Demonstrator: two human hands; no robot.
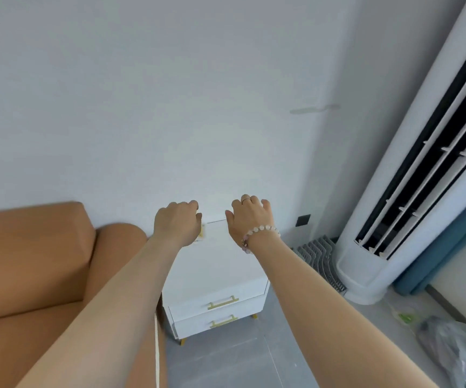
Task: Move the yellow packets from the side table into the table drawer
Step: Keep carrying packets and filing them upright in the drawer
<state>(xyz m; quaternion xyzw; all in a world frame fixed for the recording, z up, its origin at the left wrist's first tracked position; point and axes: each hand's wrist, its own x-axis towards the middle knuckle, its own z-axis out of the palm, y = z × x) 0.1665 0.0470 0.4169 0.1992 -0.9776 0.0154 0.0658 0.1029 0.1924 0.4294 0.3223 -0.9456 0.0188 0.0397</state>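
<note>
The white side table stands against the wall, with both drawers shut: the top drawer and the lower drawer, each with a gold handle. Both my arms reach out over its top. My left hand hovers at the back left corner with its fingers curled down and away from the camera. A sliver of a yellow packet shows under its thumb side; whether the hand grips it is hidden. My right hand, wearing a bead bracelet, hangs over the back right with fingers spread and loosely bent, holding nothing.
An orange sofa presses against the table's left side. A tall white air conditioner stands at the right with a grey ridged mat beside it. A crumpled plastic bag lies on the grey floor at the lower right.
</note>
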